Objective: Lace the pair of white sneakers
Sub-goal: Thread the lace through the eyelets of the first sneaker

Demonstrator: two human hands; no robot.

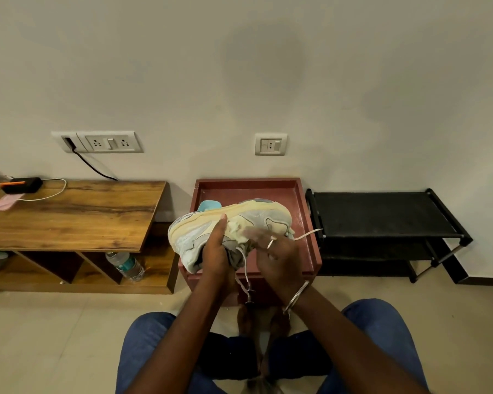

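Observation:
A white sneaker (pixel 256 220) with cream and pale blue panels lies tipped on its side above the red-brown tray (pixel 305 200), sole facing away. My left hand (pixel 215 251) grips its collar and tongue area from below. My right hand (pixel 276 251), blurred and wearing a ring, pinches the white shoelace (pixel 308 234), whose one end sticks out to the right. Another stretch of lace (pixel 244 268) hangs down between my hands. A second shoe (pixel 209 205) shows only as a pale blue part behind the held one.
A wooden low table (pixel 77 214) with a power bank and cable stands to the left, a water bottle (pixel 125 265) on its lower shelf. A black shoe rack (pixel 382 217) stands to the right. My knees in blue jeans and bare feet are below.

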